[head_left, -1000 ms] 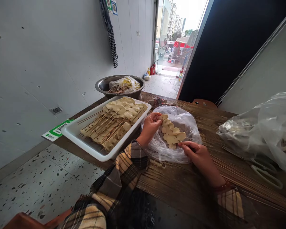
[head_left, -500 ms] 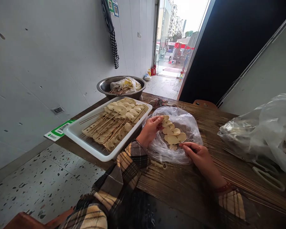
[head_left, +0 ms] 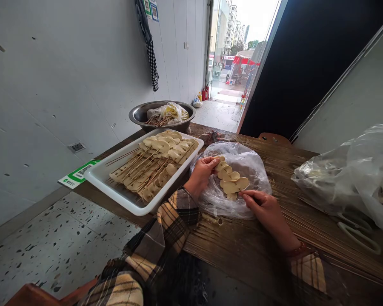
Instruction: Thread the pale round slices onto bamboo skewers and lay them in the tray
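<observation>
Between my hands, over a clear plastic bag (head_left: 255, 170), is a skewer of pale, round, thin slices (head_left: 230, 183). The fingers of my left hand (head_left: 204, 172) are closed on the slices at its far end. My right hand (head_left: 261, 206) pinches the skewer's stick near the lower slices. The bag lies spread on the table; what it holds beneath the slices is mostly hidden. Left of the bag, a white tray (head_left: 121, 203) holds many similar skewers (head_left: 153, 163), piled with their sticks pointing toward the near left.
Behind the tray stands a metal basin (head_left: 135, 114) with bagged skewers. Loose bamboo sticks (head_left: 322, 236) lie on the wooden table (head_left: 223, 242) at right, near scissors (head_left: 360, 238) and a large plastic bag (head_left: 354, 178). A cloth (head_left: 215, 137) lies at the far edge.
My right hand has shifted very slightly left along the stick. My left hand remains on the far slices, and the tray and bag stay put.
</observation>
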Available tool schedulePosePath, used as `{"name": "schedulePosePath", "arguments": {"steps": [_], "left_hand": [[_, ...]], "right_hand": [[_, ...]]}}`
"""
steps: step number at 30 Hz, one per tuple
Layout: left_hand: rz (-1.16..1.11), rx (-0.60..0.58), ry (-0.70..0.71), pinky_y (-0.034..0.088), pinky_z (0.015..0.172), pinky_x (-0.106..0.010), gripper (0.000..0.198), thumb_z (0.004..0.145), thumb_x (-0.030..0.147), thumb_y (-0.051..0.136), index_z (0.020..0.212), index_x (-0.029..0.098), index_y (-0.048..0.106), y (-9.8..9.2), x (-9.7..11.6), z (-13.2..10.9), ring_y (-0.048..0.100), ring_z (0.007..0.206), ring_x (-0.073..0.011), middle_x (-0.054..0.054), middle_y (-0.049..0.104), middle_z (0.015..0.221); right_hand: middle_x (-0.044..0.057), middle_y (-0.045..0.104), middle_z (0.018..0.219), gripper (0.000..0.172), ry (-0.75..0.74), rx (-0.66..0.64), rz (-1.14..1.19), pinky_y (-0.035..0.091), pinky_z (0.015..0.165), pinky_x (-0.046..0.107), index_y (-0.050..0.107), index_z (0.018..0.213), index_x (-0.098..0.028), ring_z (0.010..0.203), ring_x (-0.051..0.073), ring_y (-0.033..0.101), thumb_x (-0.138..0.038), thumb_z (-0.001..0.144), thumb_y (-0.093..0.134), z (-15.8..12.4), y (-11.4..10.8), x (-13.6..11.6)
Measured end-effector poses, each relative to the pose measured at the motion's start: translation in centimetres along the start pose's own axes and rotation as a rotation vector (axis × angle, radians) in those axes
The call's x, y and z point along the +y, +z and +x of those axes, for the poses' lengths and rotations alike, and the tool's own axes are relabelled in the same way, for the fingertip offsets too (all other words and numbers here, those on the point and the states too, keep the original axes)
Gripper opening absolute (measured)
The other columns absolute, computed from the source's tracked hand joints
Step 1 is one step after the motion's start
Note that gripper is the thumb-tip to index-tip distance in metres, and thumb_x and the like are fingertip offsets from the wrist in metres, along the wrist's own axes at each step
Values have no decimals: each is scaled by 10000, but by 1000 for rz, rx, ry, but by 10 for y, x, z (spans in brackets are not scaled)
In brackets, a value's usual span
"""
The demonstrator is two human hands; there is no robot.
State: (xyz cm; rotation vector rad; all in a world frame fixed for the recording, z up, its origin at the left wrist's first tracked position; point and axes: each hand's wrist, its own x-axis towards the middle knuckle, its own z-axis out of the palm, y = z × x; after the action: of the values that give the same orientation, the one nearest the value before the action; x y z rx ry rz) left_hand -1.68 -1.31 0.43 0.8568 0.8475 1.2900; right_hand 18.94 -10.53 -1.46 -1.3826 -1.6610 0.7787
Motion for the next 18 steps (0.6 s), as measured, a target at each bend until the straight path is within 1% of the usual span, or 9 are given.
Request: {"name": "schedulePosePath", "arguments": {"steps": [4, 7, 9, 12, 14, 18], "left_hand": [[5, 1, 28, 430, 553, -201, 322, 630, 374, 841, 730, 119, 673, 1, 0, -1, 558, 622, -91, -24, 641, 711], [-70, -42, 30, 481, 590, -209, 369, 666, 405, 826, 887, 142, 693, 2, 1, -2, 608, 690, -107, -36, 677, 837], [-141, -73, -13, 515, 619, -232, 386, 714, 442, 794, 934, 145, 681, 3, 1, -2, 628, 696, -119, -47, 684, 858], [-203, -111, -122, 529, 634, -243, 387, 772, 486, 742, 887, 124, 666, 6, -1, -3, 637, 664, -127, -57, 674, 780], [-195, -181, -163, 526, 643, -237, 407, 779, 496, 734, 904, 113, 673, 9, -5, -5, 645, 680, -130, -74, 686, 793], [-124, -331, -192, 529, 693, -256, 433, 718, 459, 798, 944, 103, 700, 16, -12, -13, 668, 749, -159, -104, 717, 878]], "right_hand": [[61, 755, 780, 306, -10, 7, -2, 494, 582, 289, 787, 884, -190, 620, 180, 621, -425, 818, 602, 1, 0, -5], [41, 709, 675, 315, 10, 22, 21, 477, 558, 276, 781, 860, -176, 585, 167, 593, -433, 809, 606, 1, -1, -10], [16, 644, 594, 332, 41, 29, 54, 455, 529, 265, 773, 857, -161, 542, 150, 556, -447, 809, 611, 1, -1, -11], [-14, 570, 556, 367, 87, 29, 128, 415, 489, 253, 761, 900, -144, 496, 126, 502, -469, 825, 607, 2, -1, -8], [-22, 555, 560, 379, 104, 31, 166, 402, 484, 251, 756, 938, -139, 490, 119, 488, -472, 834, 609, 2, -1, -4], [-28, 545, 557, 375, 83, 42, 188, 399, 496, 253, 753, 960, -143, 501, 118, 486, -474, 839, 624, 2, 2, 2]]}}
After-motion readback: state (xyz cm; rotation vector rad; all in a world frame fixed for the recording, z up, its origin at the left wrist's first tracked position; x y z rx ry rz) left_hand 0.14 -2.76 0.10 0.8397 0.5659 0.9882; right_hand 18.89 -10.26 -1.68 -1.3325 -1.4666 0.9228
